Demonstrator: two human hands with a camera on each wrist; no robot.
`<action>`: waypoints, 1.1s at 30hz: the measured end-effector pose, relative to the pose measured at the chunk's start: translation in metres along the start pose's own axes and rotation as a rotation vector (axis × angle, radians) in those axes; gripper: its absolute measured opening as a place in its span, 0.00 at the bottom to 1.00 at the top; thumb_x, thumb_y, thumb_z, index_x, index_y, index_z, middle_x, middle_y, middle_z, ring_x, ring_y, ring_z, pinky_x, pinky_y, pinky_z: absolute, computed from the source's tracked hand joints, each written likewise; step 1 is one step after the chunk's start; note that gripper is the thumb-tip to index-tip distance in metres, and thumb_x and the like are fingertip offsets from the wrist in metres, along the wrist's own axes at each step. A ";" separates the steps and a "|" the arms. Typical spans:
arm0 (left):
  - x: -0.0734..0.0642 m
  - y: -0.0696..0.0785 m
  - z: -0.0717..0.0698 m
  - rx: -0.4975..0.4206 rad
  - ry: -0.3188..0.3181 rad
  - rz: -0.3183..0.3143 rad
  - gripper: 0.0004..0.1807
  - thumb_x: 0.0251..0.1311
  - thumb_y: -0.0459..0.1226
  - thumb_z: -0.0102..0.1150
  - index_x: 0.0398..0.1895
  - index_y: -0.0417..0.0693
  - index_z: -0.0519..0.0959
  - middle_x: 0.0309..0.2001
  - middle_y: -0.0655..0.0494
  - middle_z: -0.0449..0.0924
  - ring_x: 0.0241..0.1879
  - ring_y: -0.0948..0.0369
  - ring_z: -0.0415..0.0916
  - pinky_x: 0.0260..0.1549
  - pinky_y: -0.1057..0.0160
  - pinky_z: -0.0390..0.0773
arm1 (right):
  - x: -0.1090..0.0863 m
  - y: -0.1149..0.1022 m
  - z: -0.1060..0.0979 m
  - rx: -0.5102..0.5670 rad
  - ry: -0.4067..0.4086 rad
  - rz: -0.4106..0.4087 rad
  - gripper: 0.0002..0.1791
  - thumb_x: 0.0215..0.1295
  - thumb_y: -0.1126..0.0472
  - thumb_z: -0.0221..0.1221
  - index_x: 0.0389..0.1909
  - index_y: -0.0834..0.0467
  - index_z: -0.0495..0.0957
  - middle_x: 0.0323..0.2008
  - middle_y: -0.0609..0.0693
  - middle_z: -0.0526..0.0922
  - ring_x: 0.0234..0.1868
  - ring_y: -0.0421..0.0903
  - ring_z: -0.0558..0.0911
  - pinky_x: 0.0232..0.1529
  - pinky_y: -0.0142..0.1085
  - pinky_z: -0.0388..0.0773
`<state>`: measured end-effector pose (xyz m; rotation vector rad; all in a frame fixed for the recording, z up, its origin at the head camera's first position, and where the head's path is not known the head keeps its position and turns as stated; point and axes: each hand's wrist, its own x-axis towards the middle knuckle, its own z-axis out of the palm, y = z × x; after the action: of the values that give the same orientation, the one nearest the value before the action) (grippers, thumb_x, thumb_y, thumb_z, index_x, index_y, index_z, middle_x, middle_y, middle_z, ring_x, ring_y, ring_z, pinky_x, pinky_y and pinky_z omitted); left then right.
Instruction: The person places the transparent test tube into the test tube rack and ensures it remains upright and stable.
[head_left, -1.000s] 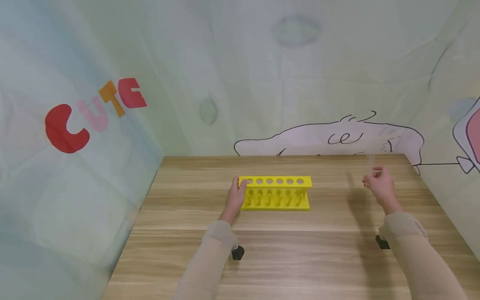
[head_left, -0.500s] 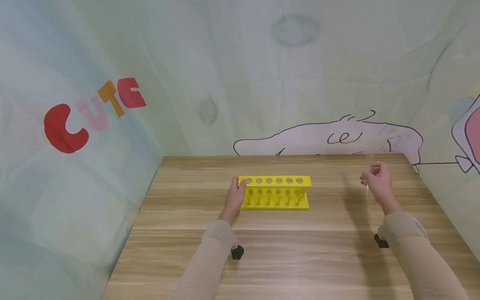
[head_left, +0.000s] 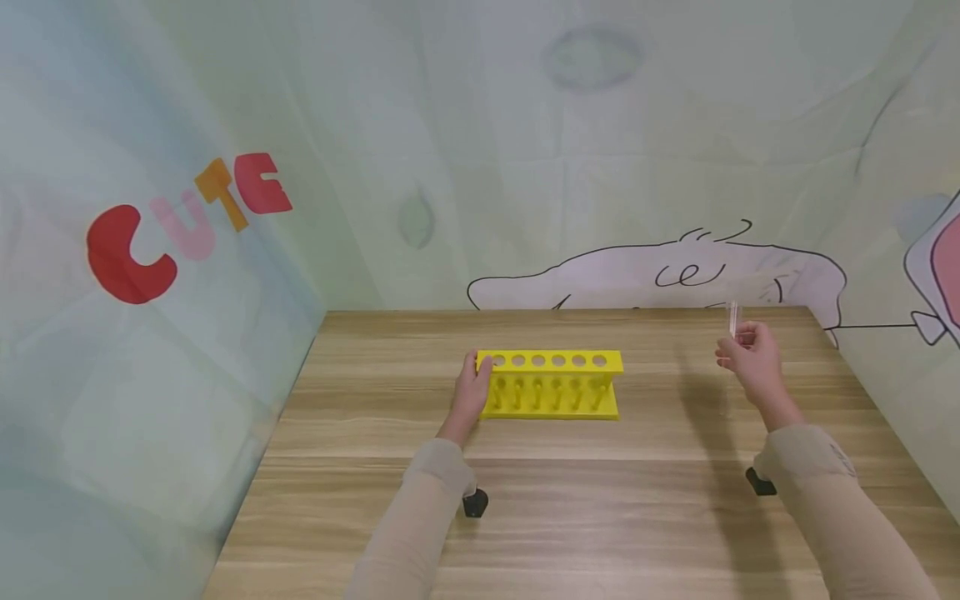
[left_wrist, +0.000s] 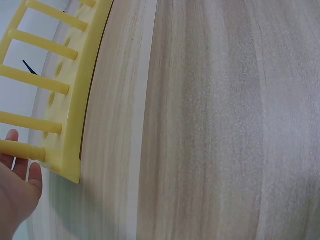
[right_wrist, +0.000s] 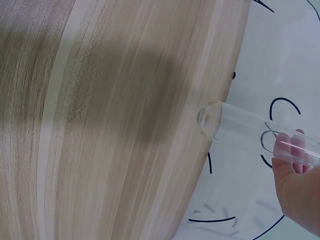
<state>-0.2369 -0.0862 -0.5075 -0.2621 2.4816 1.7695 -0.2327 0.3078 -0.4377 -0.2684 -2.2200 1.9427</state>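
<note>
A yellow test tube rack (head_left: 551,412) stands on the wooden table, with a row of round holes on top and pegs below. My left hand (head_left: 472,390) grips its left end, thumb at the front of the top plate. In the left wrist view, fingers (left_wrist: 35,175) show beside the rack's end (left_wrist: 72,145). To the right of the rack, my right hand (head_left: 756,364) pinches a clear test tube (head_left: 733,317), held upright above the table. The right wrist view shows the tube's rounded end (right_wrist: 210,121) sticking out from the right hand (right_wrist: 297,185).
The wooden table (head_left: 570,525) reaches back to a printed cloth backdrop (head_left: 495,167) with coloured letters at the left and a line drawing behind the table's far edge. A black wrist device (head_left: 475,503) sits under the left sleeve, another (head_left: 761,482) under the right.
My right hand has shifted slightly left and toward the back with the test tube. The left hand and the rack have stayed in place.
</note>
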 end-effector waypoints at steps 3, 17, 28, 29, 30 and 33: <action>0.001 0.000 0.000 0.004 -0.001 -0.006 0.32 0.64 0.54 0.34 0.67 0.47 0.49 0.66 0.49 0.55 0.65 0.54 0.53 0.63 0.53 0.55 | 0.000 -0.002 0.000 0.011 -0.006 0.006 0.09 0.58 0.69 0.50 0.34 0.55 0.60 0.31 0.51 0.63 0.22 0.32 0.76 0.27 0.22 0.77; -0.001 0.000 0.001 -0.019 -0.002 -0.005 0.32 0.64 0.53 0.34 0.66 0.48 0.50 0.66 0.49 0.56 0.65 0.53 0.53 0.63 0.53 0.56 | 0.001 0.000 0.002 -0.001 -0.024 -0.031 0.10 0.57 0.66 0.54 0.33 0.56 0.62 0.29 0.46 0.66 0.24 0.30 0.76 0.29 0.21 0.77; 0.001 -0.001 0.002 -0.027 0.007 -0.006 0.30 0.65 0.53 0.34 0.66 0.48 0.51 0.65 0.50 0.58 0.64 0.54 0.55 0.63 0.53 0.57 | -0.005 -0.018 0.013 -0.071 -0.048 -0.005 0.11 0.59 0.69 0.51 0.32 0.53 0.60 0.30 0.44 0.65 0.26 0.28 0.74 0.31 0.20 0.77; 0.001 -0.001 0.002 -0.027 0.008 -0.006 0.31 0.64 0.53 0.34 0.66 0.48 0.51 0.65 0.50 0.58 0.64 0.54 0.55 0.63 0.53 0.57 | -0.004 -0.018 0.013 -0.066 -0.049 -0.003 0.11 0.58 0.70 0.51 0.32 0.53 0.60 0.30 0.45 0.65 0.26 0.29 0.74 0.31 0.20 0.77; 0.001 -0.001 0.002 -0.028 0.008 -0.006 0.31 0.64 0.53 0.34 0.66 0.48 0.51 0.65 0.50 0.57 0.64 0.54 0.55 0.63 0.53 0.57 | -0.005 -0.019 0.014 -0.082 -0.052 -0.006 0.10 0.59 0.69 0.51 0.33 0.54 0.60 0.30 0.45 0.65 0.26 0.28 0.74 0.32 0.20 0.77; 0.001 -0.001 0.002 -0.028 0.006 -0.013 0.31 0.64 0.54 0.34 0.66 0.49 0.51 0.65 0.51 0.57 0.64 0.54 0.55 0.63 0.53 0.57 | -0.006 -0.021 0.017 -0.080 -0.057 -0.007 0.10 0.59 0.69 0.52 0.33 0.54 0.60 0.30 0.45 0.65 0.26 0.28 0.74 0.32 0.20 0.77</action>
<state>-0.2381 -0.0849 -0.5095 -0.2855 2.4547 1.8029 -0.2316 0.2878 -0.4194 -0.2191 -2.3345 1.8839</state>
